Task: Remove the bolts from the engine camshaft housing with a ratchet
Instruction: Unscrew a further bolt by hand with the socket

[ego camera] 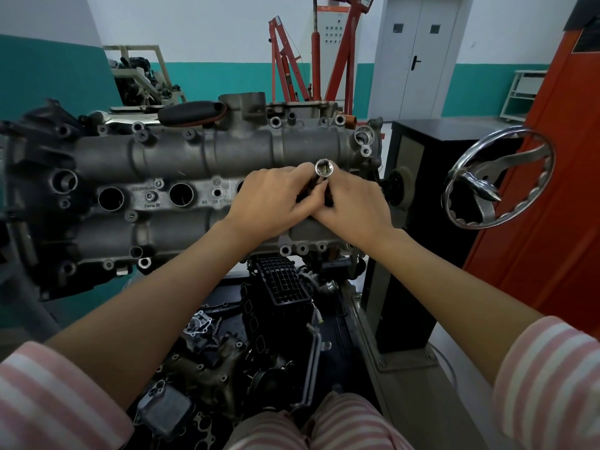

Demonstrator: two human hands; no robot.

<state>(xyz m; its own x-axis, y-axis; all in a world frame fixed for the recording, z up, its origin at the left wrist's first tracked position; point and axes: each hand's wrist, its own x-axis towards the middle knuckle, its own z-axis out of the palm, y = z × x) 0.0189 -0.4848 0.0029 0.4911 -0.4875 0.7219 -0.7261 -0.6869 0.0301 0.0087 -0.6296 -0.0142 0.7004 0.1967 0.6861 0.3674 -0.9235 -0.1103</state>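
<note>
Near: my left hand (276, 203) and right hand (352, 206) meet, fingers curled around the dark-handled ratchet (319, 190). Its shiny chrome socket (324, 167) opens up toward me, away from the work. The grey cast-aluminium camshaft housing (181, 157) runs left-right directly beneath and beyond; I judge the socket must flip down first.

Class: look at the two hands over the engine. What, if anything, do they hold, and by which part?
Both the left hand and right hand grip the ratchet by its dark handle; its shiny socket end sticks up above the fingers.
</note>
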